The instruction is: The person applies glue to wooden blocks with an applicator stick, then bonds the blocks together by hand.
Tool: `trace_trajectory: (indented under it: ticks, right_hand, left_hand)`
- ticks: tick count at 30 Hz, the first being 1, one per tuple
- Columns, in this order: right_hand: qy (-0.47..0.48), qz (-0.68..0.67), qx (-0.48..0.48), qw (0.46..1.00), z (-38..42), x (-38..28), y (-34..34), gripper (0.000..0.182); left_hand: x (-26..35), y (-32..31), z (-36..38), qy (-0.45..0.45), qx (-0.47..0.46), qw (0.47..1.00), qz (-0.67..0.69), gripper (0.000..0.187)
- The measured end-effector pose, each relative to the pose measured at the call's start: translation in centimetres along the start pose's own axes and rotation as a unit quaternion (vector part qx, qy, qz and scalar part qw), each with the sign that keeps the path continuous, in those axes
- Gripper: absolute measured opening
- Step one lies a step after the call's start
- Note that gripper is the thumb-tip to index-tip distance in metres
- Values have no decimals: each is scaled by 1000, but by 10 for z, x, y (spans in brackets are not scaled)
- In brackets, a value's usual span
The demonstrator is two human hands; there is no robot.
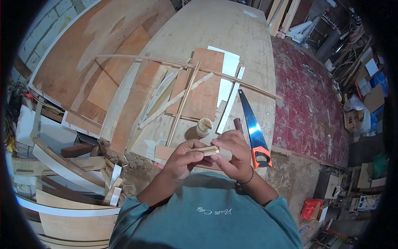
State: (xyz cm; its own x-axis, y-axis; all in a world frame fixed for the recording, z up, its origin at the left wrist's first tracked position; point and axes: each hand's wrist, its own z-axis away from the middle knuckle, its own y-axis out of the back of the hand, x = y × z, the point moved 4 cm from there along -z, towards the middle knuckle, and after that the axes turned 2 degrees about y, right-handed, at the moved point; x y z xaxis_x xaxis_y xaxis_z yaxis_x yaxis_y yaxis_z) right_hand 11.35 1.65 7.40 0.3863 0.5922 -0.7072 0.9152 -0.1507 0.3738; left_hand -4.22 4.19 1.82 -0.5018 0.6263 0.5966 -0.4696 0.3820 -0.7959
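Note:
My left hand (pixel 185 157) is closed around a short piece of wood (pixel 209 150), which looks like thin strips lying against each other. At the other end of the piece, the thumb and fingers of my right hand (pixel 233 152) pinch it from above and below. Both hands are near my chest, over the front edge of the work table (pixel 236 25). Just beyond them stands an open tub (pixel 204 127) with a stick or brush in it. To the right lies a handsaw (pixel 251 124) with an orange and black handle.
Long thin wood strips (pixel 244 84) cross the table above plywood boards (pixel 203 83) and a white panel (pixel 230 66). Wood offcuts (pixel 66 166) are piled at the left. A red tiled floor (pixel 304 103) lies to the right, with clutter along the far side.

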Motion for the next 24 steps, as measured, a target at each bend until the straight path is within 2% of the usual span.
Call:
trace_trajectory:
  ticks: [5, 6, 8, 10, 12, 14, 18, 21, 23, 24]
  right_hand:
    - [-5, -73, -35, 997, -4, -3, 1, 30]
    - [-4, -73, -35, 997, -3, -4, 0, 30]
    - [-63, -160, -32, 985, 1, 0, -3, 29]
    - [-69, -167, -47, 983, 0, -2, -3, 30]
    - [-74, -173, -61, 980, -1, -4, -3, 30]
    - [-71, -166, -89, 980, -4, -5, -3, 29]
    - [-71, -184, -88, 976, 1, 2, -5, 29]
    - [-104, -241, -96, 960, 6, 9, -7, 30]
    - [-116, -258, -94, 954, 7, 11, -9, 28]
    - [-116, -259, -94, 954, 7, 11, -11, 28]
  left_hand:
    - [3, 0, 6, 40, 9, 997, -63, 27]
    - [4, -1, 6, 51, -2, 995, -86, 29]
    - [4, -3, 7, 63, -14, 992, -109, 30]
    - [2, -8, 9, 99, -58, 978, -172, 32]
    - [3, -11, 9, 103, -59, 975, -189, 31]
    - [0, -7, 7, 79, -79, 981, -160, 29]
    - [2, -10, 9, 89, -78, 979, -163, 28]
    - [5, -17, 12, 80, -35, 978, -190, 27]
    - [8, -17, 14, 0, 12, 962, -272, 25]
    - [6, -17, 15, 0, 12, 962, -272, 25]
